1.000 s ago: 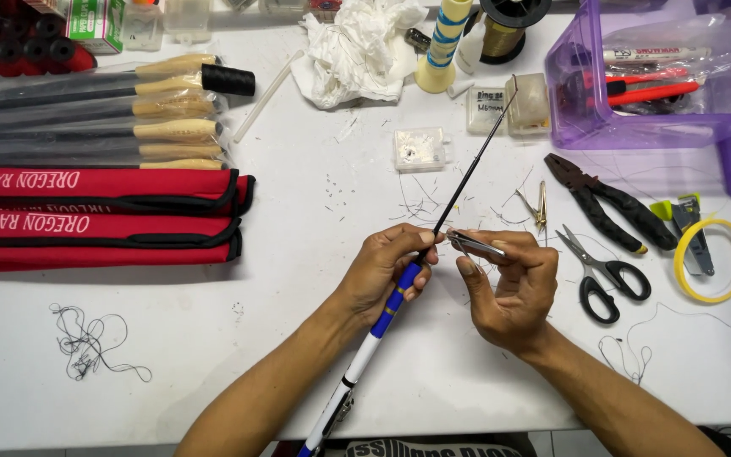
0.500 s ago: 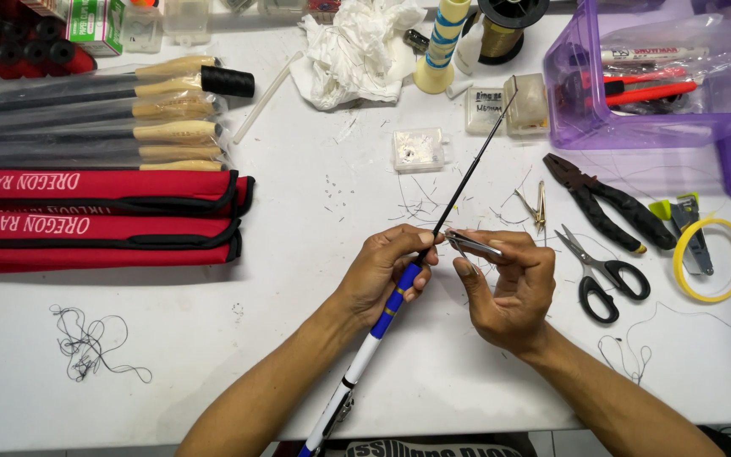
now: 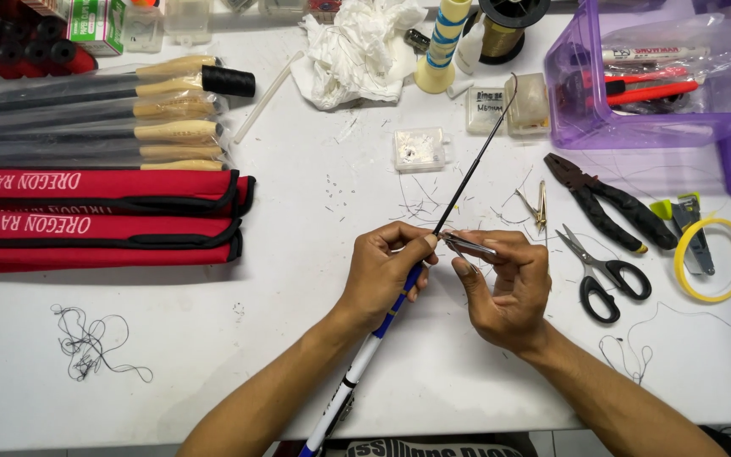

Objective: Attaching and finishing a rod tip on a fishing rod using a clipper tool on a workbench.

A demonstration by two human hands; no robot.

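Observation:
My left hand (image 3: 387,272) grips a thin fishing rod (image 3: 472,161) whose black tip section slants up to the right over the white table (image 3: 281,279); its blue and white lower part (image 3: 357,372) runs down toward me. My right hand (image 3: 508,283) pinches a small metal tool, like tweezers (image 3: 469,245), with its tip touching the rod just beside my left thumb. Both hands hover low over the table's middle.
Red rod sleeves (image 3: 95,216) and bagged rods with cork handles (image 3: 120,110) lie at the left. Black pliers (image 3: 607,205), scissors (image 3: 600,271), a yellow tape ring (image 3: 711,258) and a purple bin (image 3: 636,76) sit right. Crumpled tissue (image 3: 357,51), thread spools and small clear boxes (image 3: 419,149) lie behind. Tangled thread (image 3: 86,343) lies front left.

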